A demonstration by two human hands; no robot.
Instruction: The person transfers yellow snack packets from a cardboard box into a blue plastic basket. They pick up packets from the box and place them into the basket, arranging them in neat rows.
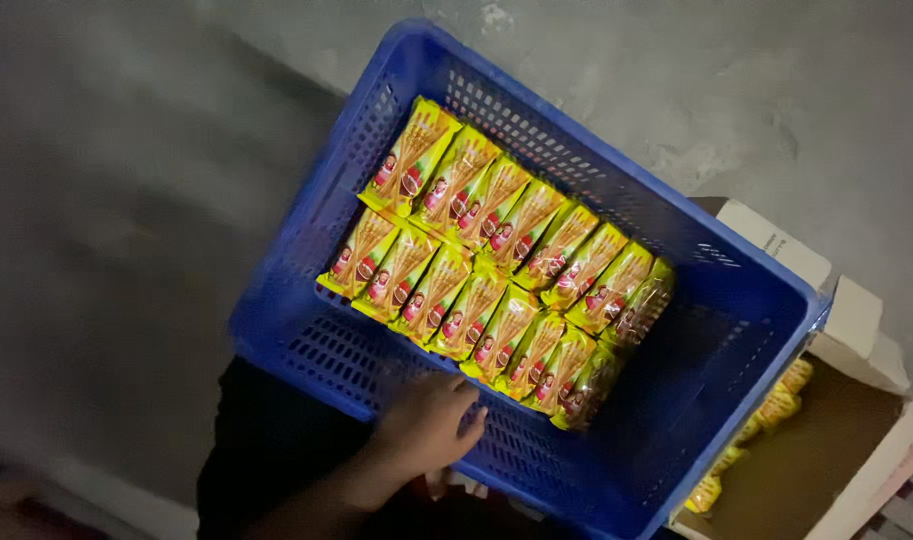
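On grey concrete floor: blue plastic crate (737, 300), rectangular, perforated lattice walls and base, long axis running diagonally upper-left to lower-right. Inside, yellow glossy snack packs (497, 270) w/ red print, slim oblong, laid in two rows side by side, overlapping; each pack's long axis crosses the crate's, ends toward upper-right and lower-left. One hand (427, 420) visible at crate's near rim, palm down, fingers loosely spread on the lattice, grip pinching nothing; can't tell which hand. Cardboard box (837, 440) at right, touching crate, w/ more yellow packs (777, 405) inside.
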